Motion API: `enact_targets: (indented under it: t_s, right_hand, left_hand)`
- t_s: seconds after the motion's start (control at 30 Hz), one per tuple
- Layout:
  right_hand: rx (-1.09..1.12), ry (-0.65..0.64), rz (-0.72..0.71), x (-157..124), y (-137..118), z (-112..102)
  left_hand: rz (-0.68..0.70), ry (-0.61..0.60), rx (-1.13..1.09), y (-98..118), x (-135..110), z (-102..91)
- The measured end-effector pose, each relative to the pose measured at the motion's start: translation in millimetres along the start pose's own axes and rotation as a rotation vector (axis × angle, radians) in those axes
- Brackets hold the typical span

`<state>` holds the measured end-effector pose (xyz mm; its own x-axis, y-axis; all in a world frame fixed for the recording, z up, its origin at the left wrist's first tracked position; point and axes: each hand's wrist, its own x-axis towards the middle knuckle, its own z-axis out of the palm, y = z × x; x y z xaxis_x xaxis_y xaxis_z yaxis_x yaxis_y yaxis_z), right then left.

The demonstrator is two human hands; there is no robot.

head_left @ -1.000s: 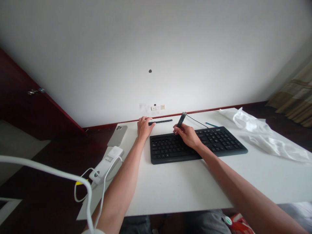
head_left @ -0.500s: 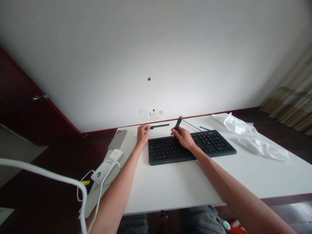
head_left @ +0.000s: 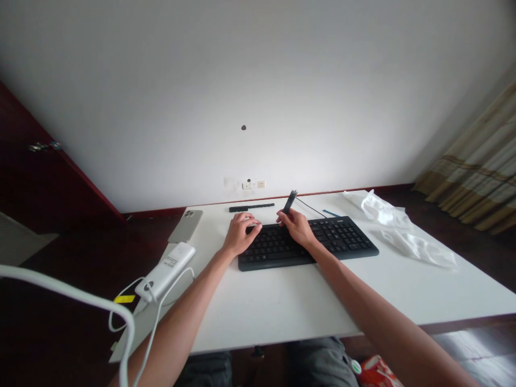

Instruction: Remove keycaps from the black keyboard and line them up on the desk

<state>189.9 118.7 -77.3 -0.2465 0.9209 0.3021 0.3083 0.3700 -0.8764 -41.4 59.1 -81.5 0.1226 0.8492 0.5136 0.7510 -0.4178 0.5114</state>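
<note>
A black keyboard (head_left: 274, 259) lies on the white table. My left hand (head_left: 238, 235) rests at its back left corner, fingers spread and bent, the thumb on or just over the upper keys. Between the fingers of my right hand (head_left: 297, 227) is a short black tool (head_left: 289, 201), held tilted with its rough end up. Its lower end is hidden by the hand over the middle of the keyboard. Behind the keyboard, a row of small black pieces that look like keycaps (head_left: 252, 207) lies along the table's back.
A grey phone (head_left: 186, 226) and a white power strip (head_left: 166, 271) with white cords lie at the left edge. Crumpled white plastic (head_left: 389, 209) lies on the right. A thin blue stick (head_left: 331, 213) sits behind the keyboard. A wall (head_left: 258, 107) stands behind the table.
My left hand has moved from the row of black pieces towards me, onto the keyboard's back left corner. The right hand keeps the black tool at the keyboard. The view has shifted slightly.
</note>
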Motion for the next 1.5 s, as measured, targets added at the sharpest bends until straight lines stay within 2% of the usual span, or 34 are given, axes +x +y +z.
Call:
enact_targets:
  t_s: [0.1, 0.23, 0.47, 0.57, 0.8, 1.2, 1.5]
  right_hand:
    - [-0.035, 0.013, 0.054, 1, -2, 0]
    - [-0.022, -0.053, 0.106, 5, -1, -1]
    - [0.205, -0.133, 0.058, 1, 0, -8]
    - [0.294, -0.121, 0.079, -1, -1, -13]
    - [0.325, -0.120, 0.079, -3, -1, -15]
    - [0.378, -0.038, 0.054, -5, -5, -13]
    - [0.341, -0.117, 0.054, -3, -1, -15]
  left_hand:
    - [-0.023, -0.057, -0.109, 1, 1, 2.5]
    - [-0.032, -0.147, -0.190, 0, 1, 2.2]
    - [-0.008, -0.215, -0.115, 1, 1, 0.1]
    - [-0.008, -0.219, -0.096, 2, 1, 0.2]
    - [0.032, -0.287, 0.009, 2, 3, -0.3]
    - [0.120, -0.239, -0.009, 11, 3, 1.6]
    - [0.097, -0.258, -0.004, 17, 2, -0.5]
